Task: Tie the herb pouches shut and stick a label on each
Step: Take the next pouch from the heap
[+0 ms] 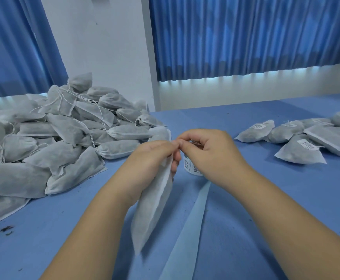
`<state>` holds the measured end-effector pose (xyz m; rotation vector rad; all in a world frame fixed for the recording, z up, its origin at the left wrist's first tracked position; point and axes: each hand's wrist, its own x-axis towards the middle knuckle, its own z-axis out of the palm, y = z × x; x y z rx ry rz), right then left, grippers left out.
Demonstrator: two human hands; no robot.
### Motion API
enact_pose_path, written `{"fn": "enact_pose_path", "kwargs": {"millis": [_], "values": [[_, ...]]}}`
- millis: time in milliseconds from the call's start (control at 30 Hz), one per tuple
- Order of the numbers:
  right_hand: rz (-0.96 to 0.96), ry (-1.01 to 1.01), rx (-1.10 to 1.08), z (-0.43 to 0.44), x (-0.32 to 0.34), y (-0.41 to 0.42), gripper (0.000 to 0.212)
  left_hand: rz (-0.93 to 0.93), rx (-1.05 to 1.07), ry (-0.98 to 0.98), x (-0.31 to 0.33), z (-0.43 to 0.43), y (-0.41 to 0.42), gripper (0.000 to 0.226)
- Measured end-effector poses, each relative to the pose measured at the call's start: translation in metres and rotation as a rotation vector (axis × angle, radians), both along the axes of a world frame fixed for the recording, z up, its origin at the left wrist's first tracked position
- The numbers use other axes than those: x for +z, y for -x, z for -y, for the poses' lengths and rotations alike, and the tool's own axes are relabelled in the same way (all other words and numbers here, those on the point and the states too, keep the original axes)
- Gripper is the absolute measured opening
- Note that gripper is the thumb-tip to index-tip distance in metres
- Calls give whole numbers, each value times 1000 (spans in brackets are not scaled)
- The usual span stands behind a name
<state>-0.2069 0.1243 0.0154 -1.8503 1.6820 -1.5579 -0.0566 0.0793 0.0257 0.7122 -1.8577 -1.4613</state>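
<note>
Herb pouch [155, 203], held upright over the blue bench [266, 199], centre. Left hand [151, 158]: grip closed round the pouch's upper part. Right hand [209, 150]: grip pinched at its top edge. Pouch pile [54, 138] at left; labelled pouches [306, 142] at right; label roll [192, 167] beneath the right hand.

A single camera rides on my head, looking forward and down across the blue table [205, 118] from close above its near edge; curtains [245, 37] hang beyond its far edge.
</note>
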Motion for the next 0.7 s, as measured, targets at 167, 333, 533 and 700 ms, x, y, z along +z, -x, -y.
{"fn": "enact_pose_path", "kwargs": {"millis": [167,333,533,700], "values": [[83,-10,35,0,1,-2,23,-152,-84,-111,-2,4,-1,29],[28,-68,30,-1,-2,-4,21,-304,-15,-69,-1,6,-2,21],[-280,-156,32,-8,3,-6,23,29,310,368,-4,5,0,48],[-78,-63,8,-13,16,2,19,197,209,436,-4,1,-2,45]]}}
